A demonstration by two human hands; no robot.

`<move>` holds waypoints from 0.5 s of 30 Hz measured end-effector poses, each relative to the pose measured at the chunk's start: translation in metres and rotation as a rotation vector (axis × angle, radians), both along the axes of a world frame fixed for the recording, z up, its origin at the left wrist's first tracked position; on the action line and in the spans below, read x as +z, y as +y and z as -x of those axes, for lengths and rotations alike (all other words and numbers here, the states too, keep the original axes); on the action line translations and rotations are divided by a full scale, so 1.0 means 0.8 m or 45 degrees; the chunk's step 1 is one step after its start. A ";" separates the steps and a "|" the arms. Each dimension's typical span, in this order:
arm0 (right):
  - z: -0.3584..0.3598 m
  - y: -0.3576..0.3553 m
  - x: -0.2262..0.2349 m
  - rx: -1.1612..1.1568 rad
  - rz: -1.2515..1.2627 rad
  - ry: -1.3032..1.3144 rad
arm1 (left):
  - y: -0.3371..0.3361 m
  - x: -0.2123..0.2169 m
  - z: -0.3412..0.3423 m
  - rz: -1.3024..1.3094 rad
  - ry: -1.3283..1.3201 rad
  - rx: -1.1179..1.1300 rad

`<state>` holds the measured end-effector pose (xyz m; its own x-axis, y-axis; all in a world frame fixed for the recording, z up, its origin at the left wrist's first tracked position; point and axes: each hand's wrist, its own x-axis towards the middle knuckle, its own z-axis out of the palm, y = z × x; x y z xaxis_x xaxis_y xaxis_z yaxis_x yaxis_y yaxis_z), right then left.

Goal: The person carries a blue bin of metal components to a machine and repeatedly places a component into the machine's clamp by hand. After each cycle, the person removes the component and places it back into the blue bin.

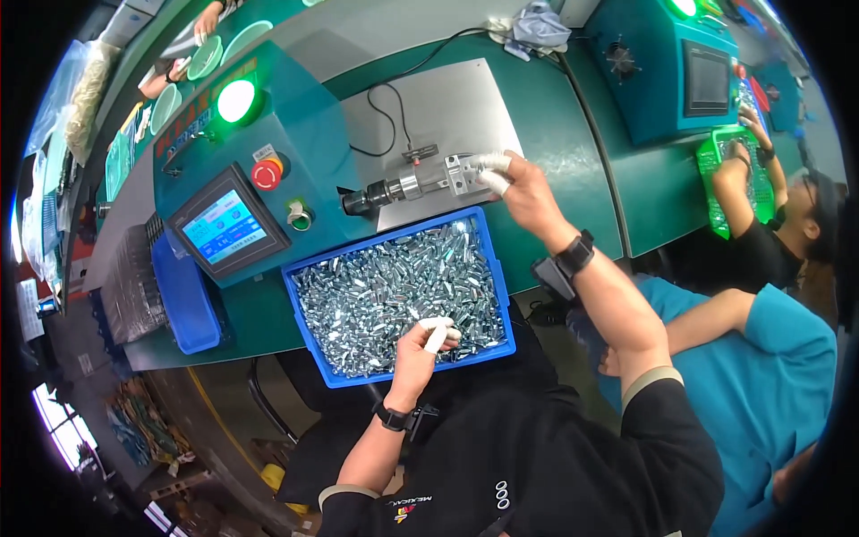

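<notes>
My left hand [424,351], with white covers on its fingertips, is closed over the near edge of a blue bin [400,377]. Whatever its fingers hold is hidden. Small shiny metal parts [394,291] fill the bin in a loose heap. Beyond the bin, my right hand [523,192] reaches the end of a metal fixture [461,174]. Its covered thumb and fingers pinch together at the fixture's block; what lies between them is too small to tell. A black, ringed cylinder [369,198] forms the fixture's left end.
A teal machine with a lit touchscreen [224,225], a red stop button [267,174] and a green lamp [236,101] stands left. An empty blue tray [185,300] lies beside it. A person in teal [734,376] is close on my right; another works farther off at a green basket [716,192].
</notes>
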<state>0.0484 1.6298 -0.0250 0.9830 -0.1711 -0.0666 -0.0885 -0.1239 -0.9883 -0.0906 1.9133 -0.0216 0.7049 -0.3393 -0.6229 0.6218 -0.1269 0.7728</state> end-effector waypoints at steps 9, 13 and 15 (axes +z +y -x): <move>-0.045 -0.001 -0.014 0.211 0.635 -0.253 | -0.004 -0.009 0.009 0.008 0.070 0.090; -0.049 -0.005 -0.017 0.277 0.621 -0.268 | 0.004 -0.011 0.010 0.017 0.094 0.091; -0.049 -0.006 -0.019 0.309 0.728 -0.302 | 0.007 -0.012 0.009 0.012 0.093 0.092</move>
<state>0.0879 1.6250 -0.0398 0.9748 0.1129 0.1922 0.2201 -0.6236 -0.7501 -0.0980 1.9191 -0.0309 0.6805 -0.2952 -0.6707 0.6838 -0.0731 0.7260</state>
